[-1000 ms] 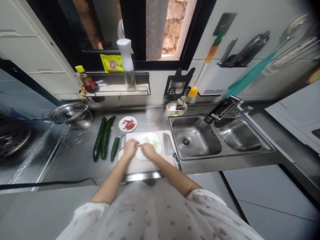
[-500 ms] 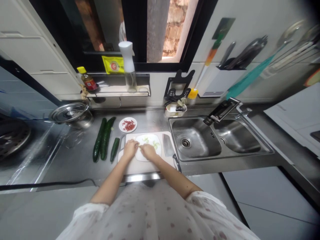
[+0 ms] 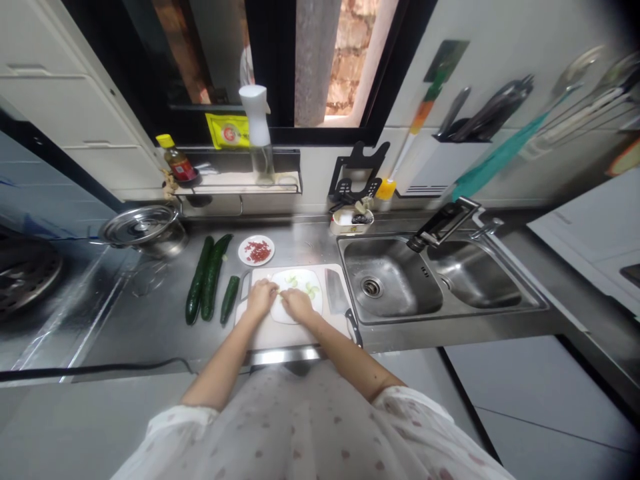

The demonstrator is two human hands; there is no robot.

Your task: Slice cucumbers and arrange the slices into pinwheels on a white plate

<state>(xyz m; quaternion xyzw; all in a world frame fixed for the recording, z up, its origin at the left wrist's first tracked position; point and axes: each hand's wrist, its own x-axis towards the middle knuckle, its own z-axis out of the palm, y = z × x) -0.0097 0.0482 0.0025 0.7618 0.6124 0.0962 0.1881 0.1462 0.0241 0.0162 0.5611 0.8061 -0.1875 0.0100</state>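
Observation:
Both my hands rest close together over a white plate that sits on a white cutting board. My left hand has its fingers curled at the plate's left rim. My right hand is curled too, fingertips almost meeting the left ones. What they pinch is too small to name. Pale green cucumber slices lie on the plate's far half. A cleaver lies flat on the board's right side.
Two whole cucumbers and a short piece lie left of the board. Behind it is a small dish of red bits. A double sink is to the right, a lidded pot far left, a black cable along the front.
Nothing has visibly changed with the hands; only the camera view has shifted slightly.

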